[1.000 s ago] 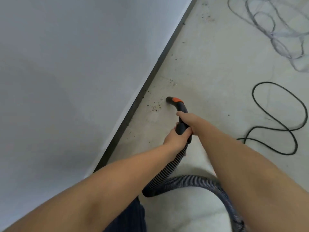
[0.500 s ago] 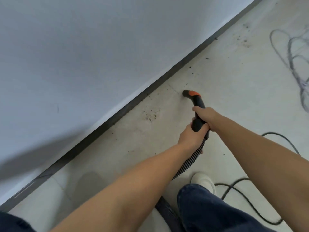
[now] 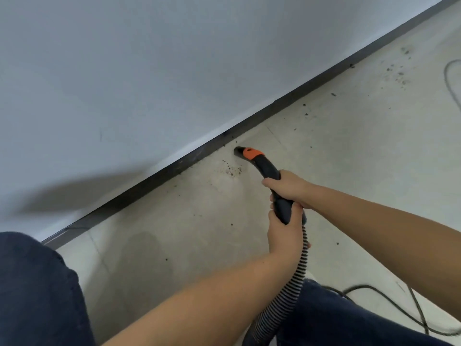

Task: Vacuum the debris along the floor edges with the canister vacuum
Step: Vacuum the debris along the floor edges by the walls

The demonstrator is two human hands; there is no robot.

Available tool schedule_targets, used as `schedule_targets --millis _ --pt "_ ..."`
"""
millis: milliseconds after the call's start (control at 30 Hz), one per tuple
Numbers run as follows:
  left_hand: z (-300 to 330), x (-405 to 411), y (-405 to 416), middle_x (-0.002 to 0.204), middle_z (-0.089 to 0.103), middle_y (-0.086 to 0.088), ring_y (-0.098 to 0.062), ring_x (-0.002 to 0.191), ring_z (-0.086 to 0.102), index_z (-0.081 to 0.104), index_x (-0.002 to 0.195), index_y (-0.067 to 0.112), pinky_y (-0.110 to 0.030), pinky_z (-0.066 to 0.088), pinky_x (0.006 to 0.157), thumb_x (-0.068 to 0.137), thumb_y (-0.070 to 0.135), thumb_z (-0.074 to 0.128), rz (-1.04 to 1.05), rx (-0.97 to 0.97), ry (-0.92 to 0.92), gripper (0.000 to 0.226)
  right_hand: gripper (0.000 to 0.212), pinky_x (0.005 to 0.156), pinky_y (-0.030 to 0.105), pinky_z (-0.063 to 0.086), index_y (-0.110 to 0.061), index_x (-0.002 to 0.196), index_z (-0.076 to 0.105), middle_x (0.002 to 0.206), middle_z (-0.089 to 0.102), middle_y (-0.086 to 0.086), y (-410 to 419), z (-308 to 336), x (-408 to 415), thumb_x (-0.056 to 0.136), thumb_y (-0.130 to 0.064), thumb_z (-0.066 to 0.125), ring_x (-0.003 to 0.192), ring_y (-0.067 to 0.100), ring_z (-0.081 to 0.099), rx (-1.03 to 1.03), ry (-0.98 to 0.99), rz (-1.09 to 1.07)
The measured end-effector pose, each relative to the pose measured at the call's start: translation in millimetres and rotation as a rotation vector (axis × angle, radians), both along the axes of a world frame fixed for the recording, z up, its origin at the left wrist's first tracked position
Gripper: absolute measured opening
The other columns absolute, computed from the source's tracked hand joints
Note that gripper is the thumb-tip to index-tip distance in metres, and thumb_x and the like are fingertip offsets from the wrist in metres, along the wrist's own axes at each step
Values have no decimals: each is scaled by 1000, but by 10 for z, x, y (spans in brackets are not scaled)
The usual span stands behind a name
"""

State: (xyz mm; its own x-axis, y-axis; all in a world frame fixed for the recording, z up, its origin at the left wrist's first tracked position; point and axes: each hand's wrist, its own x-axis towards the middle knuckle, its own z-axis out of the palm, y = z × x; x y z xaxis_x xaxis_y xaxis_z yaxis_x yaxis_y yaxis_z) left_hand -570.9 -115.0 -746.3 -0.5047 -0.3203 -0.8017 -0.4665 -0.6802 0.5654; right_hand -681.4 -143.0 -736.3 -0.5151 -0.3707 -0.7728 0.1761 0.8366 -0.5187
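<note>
Pointing up-left at the dark baseboard strip (image 3: 159, 179), the black curved vacuum nozzle with orange collar (image 3: 259, 162) has its long axis running diagonally from the hands to its mouth, low over the pale concrete floor (image 3: 349, 151) just beside a patch of dark crumb debris (image 3: 230, 169). Right hand (image 3: 289, 187) is wrapped closed around the nozzle grip, arm extended. Left hand (image 3: 284, 234) is clenched just behind, where the ribbed grey hose (image 3: 294, 288) begins.
</note>
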Motion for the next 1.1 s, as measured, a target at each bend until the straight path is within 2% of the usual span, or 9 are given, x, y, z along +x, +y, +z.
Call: schedule_targets --millis 67,200,367,533,633,733,833,967,1100 --pt "47 1 -48 101 63 -5 -21 57 60 45 129 21 -30 55 51 92 47 54 -65 1 3 45 16 60 30 49 -8 88 49 70 61 11 39 12 -20 93 -22 53 62 24 59 11 23 -42" --pt "138 -198 -175 107 63 -5 -23 54 60 45 124 22 -28 54 50 92 49 53 -176 -23 26 42 19 79 44 54 -8 85 50 77 63 15 62 47 -244 94 -23 54 73 31 62 18 53 -131" --pt "131 -268 -315 100 62 -4 -23 59 60 45 117 22 -26 52 46 93 47 53 -52 -47 -28 35 26 70 38 51 -3 106 53 86 62 16 -222 -51 -310 91 -23 56 74 30 60 9 47 -28" --pt "175 -129 -214 93 60 -6 -19 60 58 45 121 19 -29 52 47 95 43 53 126 -27 -55 37 33 66 32 44 -4 113 52 97 60 14 -265 -122 -89 88 -25 55 84 30 59 26 17 118" --pt "170 -16 -105 87 62 -8 -19 56 59 51 119 14 -31 53 49 93 47 55 254 -78 -109 42 33 62 29 41 -5 117 50 99 57 11 -301 -108 80 91 -26 53 86 27 57 12 -24 231" --pt "163 89 -58 91 65 -12 -22 59 62 54 116 11 -33 54 50 87 54 57 389 -120 -184 51 33 53 26 38 -4 117 51 95 57 9 -379 -124 262 92 -25 51 80 24 56 -18 -60 341" --pt "155 157 -55 84 64 -11 -22 54 61 56 110 12 -39 56 52 91 49 57 462 -165 -196 41 36 59 27 44 -5 118 51 103 63 13 -452 -101 400 90 -28 52 84 28 62 -20 -81 400" --pt "229 136 41 79 62 -11 -20 45 58 56 113 15 -33 53 48 94 45 55 587 -70 -160 36 38 52 27 36 -6 119 53 98 59 10 -448 2 480 90 -30 53 81 25 57 16 -60 544" --pt "251 -16 216 83 62 -13 -24 53 61 55 119 9 -36 55 54 93 47 56 588 19 -106 46 25 59 29 36 -10 106 55 90 57 8 -291 89 307 92 -30 52 79 25 54 88 54 590"
